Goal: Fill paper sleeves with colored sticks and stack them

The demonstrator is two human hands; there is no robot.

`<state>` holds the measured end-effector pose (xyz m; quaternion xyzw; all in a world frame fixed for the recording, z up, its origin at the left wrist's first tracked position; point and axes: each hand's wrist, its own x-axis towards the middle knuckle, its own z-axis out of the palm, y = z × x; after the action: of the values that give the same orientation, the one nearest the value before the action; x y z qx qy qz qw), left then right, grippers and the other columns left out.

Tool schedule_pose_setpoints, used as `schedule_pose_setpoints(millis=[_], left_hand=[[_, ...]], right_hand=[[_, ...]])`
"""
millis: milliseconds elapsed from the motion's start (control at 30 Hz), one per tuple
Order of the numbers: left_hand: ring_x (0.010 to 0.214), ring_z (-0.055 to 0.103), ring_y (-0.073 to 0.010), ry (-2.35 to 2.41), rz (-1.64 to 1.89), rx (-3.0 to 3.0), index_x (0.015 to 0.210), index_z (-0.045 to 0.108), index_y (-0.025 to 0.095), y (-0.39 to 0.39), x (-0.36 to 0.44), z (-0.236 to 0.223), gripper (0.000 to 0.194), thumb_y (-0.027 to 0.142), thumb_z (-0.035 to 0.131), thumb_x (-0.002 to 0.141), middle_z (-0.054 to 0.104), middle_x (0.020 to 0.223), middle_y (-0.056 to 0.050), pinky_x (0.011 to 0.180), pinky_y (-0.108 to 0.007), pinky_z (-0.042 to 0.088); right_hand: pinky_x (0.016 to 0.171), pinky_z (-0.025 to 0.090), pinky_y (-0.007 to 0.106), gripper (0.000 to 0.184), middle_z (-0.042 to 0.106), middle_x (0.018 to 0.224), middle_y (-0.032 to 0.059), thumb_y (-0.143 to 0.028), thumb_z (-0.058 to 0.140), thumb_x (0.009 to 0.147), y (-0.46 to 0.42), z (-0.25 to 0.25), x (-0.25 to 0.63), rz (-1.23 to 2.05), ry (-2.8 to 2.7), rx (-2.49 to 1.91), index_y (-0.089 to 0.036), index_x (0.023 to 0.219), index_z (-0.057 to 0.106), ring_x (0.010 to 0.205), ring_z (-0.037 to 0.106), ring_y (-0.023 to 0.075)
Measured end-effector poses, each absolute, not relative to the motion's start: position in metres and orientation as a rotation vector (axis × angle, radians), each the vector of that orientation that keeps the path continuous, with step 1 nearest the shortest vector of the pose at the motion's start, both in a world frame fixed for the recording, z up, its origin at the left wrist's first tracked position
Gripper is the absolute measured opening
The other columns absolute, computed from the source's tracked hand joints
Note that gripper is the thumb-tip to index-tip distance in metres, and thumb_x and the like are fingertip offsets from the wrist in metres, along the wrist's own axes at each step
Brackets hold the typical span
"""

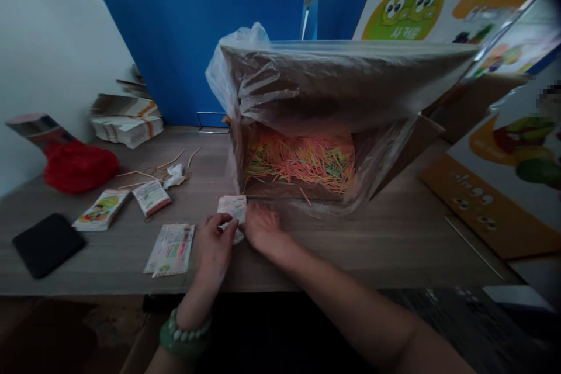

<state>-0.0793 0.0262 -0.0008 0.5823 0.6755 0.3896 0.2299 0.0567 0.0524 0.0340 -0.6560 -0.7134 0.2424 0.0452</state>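
Note:
A small white printed paper packet (pixel 232 206) lies on the table just in front of the lined box. My left hand (pixel 214 242) pinches its near part between thumb and fingertips. Against the packet's right edge, my right hand (pixel 266 228) is closed, with its fingertips partly hidden and slightly blurred. Left of my hands are flat printed packets (pixel 172 250), overlapping one another. A cardboard box (pixel 302 190), lined with clear plastic, lies with its opening toward me and holds many thin pink, yellow and green sticks (pixel 302 158).
Further left are a bundled packet (pixel 151 197), a stack of printed packets (pixel 100 210), a black pad (pixel 48 244), a red bag (pixel 81 166) and crumpled tissue (pixel 175 176). Bundled cartons (pixel 127 125) sit behind. A printed carton (pixel 495 210) and a thin rod (pixel 475 248) are right.

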Motion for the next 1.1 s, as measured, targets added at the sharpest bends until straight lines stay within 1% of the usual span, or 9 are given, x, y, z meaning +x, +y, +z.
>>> schedule_pose_setpoints(millis=[133, 233, 300, 433, 533, 633, 700, 867, 1100], left_hand=[[0.075, 0.061, -0.022, 1.783, 1.052, 1.535, 0.089, 0.069, 0.018, 0.018, -0.086, -0.005, 0.034, 0.048, 0.061, 0.074, 0.067, 0.092, -0.008, 0.074, -0.037, 0.049], [0.073, 0.061, -0.0219, 1.754, 1.029, 1.441, 0.094, 0.07, 0.016, 0.017, -0.086, 0.004, 0.043, 0.052, 0.065, 0.072, 0.069, 0.091, -0.009, 0.072, -0.037, 0.049], [0.069, 0.061, -0.0204, 1.642, 1.0, 1.289, 0.097, 0.071, 0.015, 0.021, -0.079, 0.013, 0.049, 0.053, 0.072, 0.066, 0.07, 0.085, -0.007, 0.067, -0.035, 0.049], [0.066, 0.064, -0.018, 1.221, 1.04, 0.905, 0.084, 0.073, 0.013, 0.03, -0.057, 0.023, 0.044, 0.04, 0.084, 0.05, 0.073, 0.076, -0.005, 0.064, -0.03, 0.052], [0.068, 0.068, -0.0175, 1.137, 1.153, 0.706, 0.082, 0.075, 0.014, 0.034, -0.049, 0.019, 0.039, 0.031, 0.086, 0.049, 0.076, 0.079, -0.005, 0.067, -0.029, 0.055], [0.071, 0.071, -0.0189, 1.105, 1.164, 0.616, 0.087, 0.075, 0.014, 0.035, -0.047, 0.007, 0.041, 0.028, 0.087, 0.05, 0.077, 0.083, -0.006, 0.07, -0.03, 0.057], [0.072, 0.072, -0.0203, 1.092, 1.125, 0.591, 0.088, 0.076, 0.014, 0.034, -0.046, -0.001, 0.042, 0.028, 0.088, 0.05, 0.078, 0.084, -0.007, 0.071, -0.032, 0.058], [0.071, 0.073, -0.0229, 1.054, 1.048, 0.605, 0.087, 0.076, 0.014, 0.034, -0.038, -0.007, 0.043, 0.032, 0.089, 0.05, 0.078, 0.08, -0.008, 0.071, -0.034, 0.059], [0.065, 0.071, -0.0195, 1.077, 0.996, 0.605, 0.083, 0.076, 0.014, 0.035, -0.04, -0.013, 0.042, 0.034, 0.09, 0.049, 0.078, 0.077, -0.006, 0.066, -0.029, 0.057]], right_hand=[[0.077, 0.05, 0.034, 0.029, 0.073, 0.111, 0.0135, -0.023, 0.049, 0.091, 0.06, 0.028, 0.06, 0.919, -2.166, -1.942, -0.019, 0.112, 0.069, 0.101, 0.069, 0.0279], [0.07, 0.046, 0.029, 0.031, 0.074, 0.107, 0.0089, -0.02, 0.047, 0.09, 0.051, 0.027, 0.076, 0.823, -2.076, -1.897, -0.022, 0.113, 0.068, 0.093, 0.068, 0.0224], [0.065, 0.042, 0.026, 0.025, 0.074, 0.098, 0.0058, -0.019, 0.047, 0.091, 0.041, 0.03, 0.084, 0.767, -2.008, -1.835, -0.022, 0.103, 0.069, 0.084, 0.065, 0.0183], [0.062, 0.038, 0.023, 0.013, 0.068, 0.081, 0.0002, -0.021, 0.054, 0.089, 0.036, 0.037, 0.102, 0.891, -2.055, -1.514, -0.019, 0.081, 0.065, 0.073, 0.058, 0.0131], [0.073, 0.042, 0.026, 0.014, 0.069, 0.092, 0.0043, -0.018, 0.053, 0.09, 0.058, 0.044, 0.132, 0.677, -2.168, -1.578, -0.018, 0.093, 0.067, 0.085, 0.06, 0.0163], [0.094, 0.04, 0.04, 0.038, 0.061, 0.126, 0.018, -0.007, 0.049, 0.087, 0.099, 0.046, 0.169, -0.003, -2.183, -1.914, -0.012, 0.123, 0.061, 0.117, 0.052, 0.0285], [0.098, 0.037, 0.045, 0.046, 0.054, 0.137, 0.0204, -0.004, 0.042, 0.089, 0.126, 0.042, 0.186, -0.224, -2.301, -1.896, -0.011, 0.133, 0.054, 0.125, 0.045, 0.0319], [0.104, 0.033, 0.045, 0.039, 0.06, 0.128, 0.0151, -0.01, 0.036, 0.095, 0.167, 0.022, 0.188, -0.302, -2.618, -1.653, -0.015, 0.127, 0.059, 0.123, 0.046, 0.0282], [0.099, 0.039, 0.039, 0.034, 0.065, 0.117, 0.0197, -0.009, 0.041, 0.091, 0.191, 0.018, 0.179, -0.298, -2.437, -1.842, -0.01, 0.115, 0.064, 0.115, 0.055, 0.0284]])
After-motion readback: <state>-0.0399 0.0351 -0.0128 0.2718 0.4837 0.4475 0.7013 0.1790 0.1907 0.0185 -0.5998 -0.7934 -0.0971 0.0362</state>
